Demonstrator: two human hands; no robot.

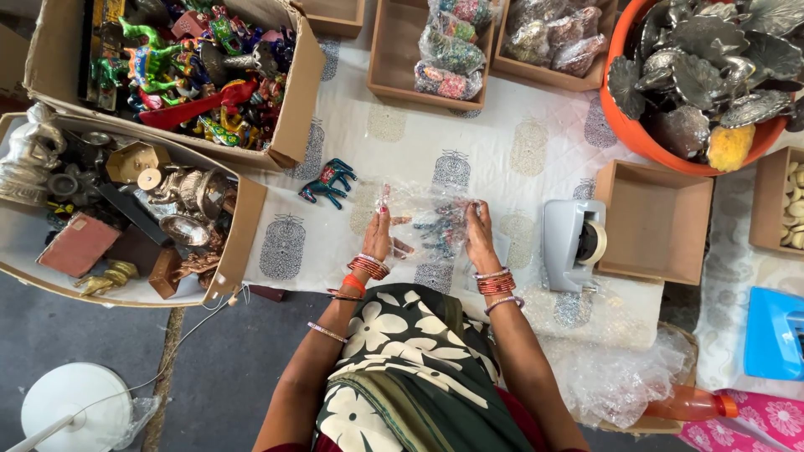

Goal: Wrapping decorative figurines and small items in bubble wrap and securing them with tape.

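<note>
Both my hands work a piece of clear bubble wrap (423,205) laid on the white printed cloth (519,125). Inside the wrap lies a small painted figurine (440,230), blue and red, partly blurred by the plastic. My left hand (381,238) holds the wrap's left side with fingers bent. My right hand (480,234) grips the wrap's right edge beside the figurine. A loose teal painted horse figurine (328,182) stands on the cloth just left of the wrap.
A grey tape dispenser (575,243) sits right of my hands. Cardboard boxes of painted toys (193,67) and brass items (126,209) stand left. Wooden trays (653,222), an orange tub of metal leaves (712,75) and loose bubble wrap (611,377) lie right.
</note>
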